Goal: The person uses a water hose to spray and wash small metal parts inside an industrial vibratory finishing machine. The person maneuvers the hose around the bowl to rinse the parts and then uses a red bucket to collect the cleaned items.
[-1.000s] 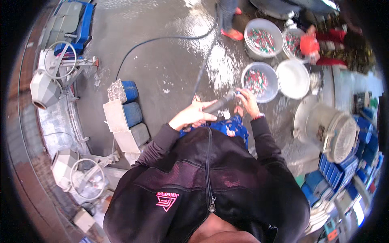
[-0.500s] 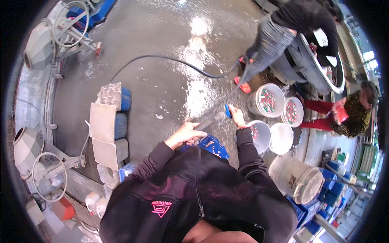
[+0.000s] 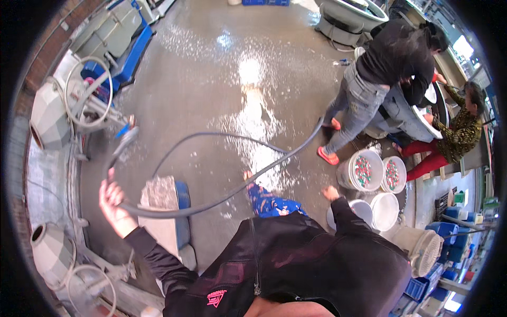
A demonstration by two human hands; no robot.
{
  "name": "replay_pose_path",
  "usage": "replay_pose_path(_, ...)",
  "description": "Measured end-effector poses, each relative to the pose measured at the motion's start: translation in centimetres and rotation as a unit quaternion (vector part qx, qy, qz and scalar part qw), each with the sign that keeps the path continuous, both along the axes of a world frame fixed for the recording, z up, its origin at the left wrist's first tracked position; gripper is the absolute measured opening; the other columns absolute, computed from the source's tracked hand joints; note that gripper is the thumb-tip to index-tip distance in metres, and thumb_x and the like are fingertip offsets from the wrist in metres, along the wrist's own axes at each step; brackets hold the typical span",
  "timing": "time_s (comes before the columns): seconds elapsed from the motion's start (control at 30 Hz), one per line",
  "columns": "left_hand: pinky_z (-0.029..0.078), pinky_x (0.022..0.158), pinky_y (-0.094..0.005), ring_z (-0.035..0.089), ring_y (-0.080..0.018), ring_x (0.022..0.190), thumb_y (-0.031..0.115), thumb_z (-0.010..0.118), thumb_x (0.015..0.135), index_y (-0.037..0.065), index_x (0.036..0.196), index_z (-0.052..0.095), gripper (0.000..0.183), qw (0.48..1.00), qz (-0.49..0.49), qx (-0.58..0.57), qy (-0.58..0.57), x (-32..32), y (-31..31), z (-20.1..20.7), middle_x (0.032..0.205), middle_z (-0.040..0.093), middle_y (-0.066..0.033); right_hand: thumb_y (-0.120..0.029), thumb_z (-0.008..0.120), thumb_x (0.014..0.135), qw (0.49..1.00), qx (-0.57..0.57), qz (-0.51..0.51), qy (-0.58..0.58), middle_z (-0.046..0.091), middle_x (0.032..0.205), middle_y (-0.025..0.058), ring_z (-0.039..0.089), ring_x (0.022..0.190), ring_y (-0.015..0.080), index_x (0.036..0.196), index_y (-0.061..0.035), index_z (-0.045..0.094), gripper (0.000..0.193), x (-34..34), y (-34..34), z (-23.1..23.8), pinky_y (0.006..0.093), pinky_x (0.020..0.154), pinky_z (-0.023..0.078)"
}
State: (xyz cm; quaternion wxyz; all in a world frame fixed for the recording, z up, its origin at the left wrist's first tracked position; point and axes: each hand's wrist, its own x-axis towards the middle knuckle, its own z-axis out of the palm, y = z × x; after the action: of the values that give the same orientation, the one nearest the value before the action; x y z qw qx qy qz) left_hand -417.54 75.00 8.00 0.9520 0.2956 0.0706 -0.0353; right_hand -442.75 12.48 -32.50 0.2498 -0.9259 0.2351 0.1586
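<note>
My left hand (image 3: 114, 203) is closed around a dark grey hose (image 3: 179, 212), out at my left side. Beyond the fingers the hose ends in a grey pipe nozzle (image 3: 128, 141) with a blue valve handle (image 3: 122, 131), raised near a mixer. From my hand the hose sweeps right across the floor toward a co-worker's feet, with another loop behind it. My right hand (image 3: 331, 193) hangs low on the right, beside the white buckets, apart from the hose. Nothing shows in it, and its fingers are too small and turned away to read.
Wet concrete floor (image 3: 211, 105) lies ahead. On the right stand a bucket of red and green pieces (image 3: 346, 174), other white buckets (image 3: 384, 211), and two co-workers (image 3: 364, 84) bent over a tub. Mixers (image 3: 50, 119) line the left; blue containers (image 3: 182, 198) stand near my left arm.
My left hand has swung the hose and nozzle from in front of me out to the left. My right hand has left the blue valve handle and moved right. The view has shifted.
</note>
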Motion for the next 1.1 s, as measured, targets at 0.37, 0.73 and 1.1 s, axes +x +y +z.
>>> replay_pose_path(0.37,0.024,0.036,-0.0182,0.024,-0.0041,0.04,0.003,0.034,0.089,-0.011,0.122,0.031,0.036,0.923,0.048,0.119,-0.362,31.1,9.0,15.5,0.053,0.026,0.0036,-0.03,0.051,0.079,0.99,0.093,-0.087,-0.058,0.063,0.081,0.0166,0.061,0.076,0.0298,0.096,-0.0059,0.062,0.032,27.8,1.6,0.4,0.037,0.069,0.047)
replay_pose_path(0.73,0.021,0.032,-0.0162,0.021,-0.0011,0.037,0.007,0.037,0.09,0.0,0.13,0.028,0.041,0.951,-0.137,0.176,-0.214,61.6,-17.2,7.2,0.055,0.025,0.0055,-0.015,0.045,0.081,0.959,0.137,-0.089,-0.231,0.06,0.096,0.0171,0.057,0.092,0.0303,0.1,-0.0049,0.06,0.026,52.3,-1.3,12.5,0.035,0.082,0.044)
replay_pose_path(1.1,0.016,0.032,-0.017,0.016,0.0,0.037,0.014,0.048,0.086,0.011,0.123,0.045,0.037,0.914,-0.142,0.348,-0.151,92.1,-36.1,4.1,0.052,0.02,0.0098,-0.022,0.052,0.079,0.816,0.023,-0.577,-0.035,0.064,0.086,0.0154,0.06,0.088,0.0268,0.094,-0.0044,0.062,0.026,52.8,0.6,6.0,0.0345,0.076,0.046)
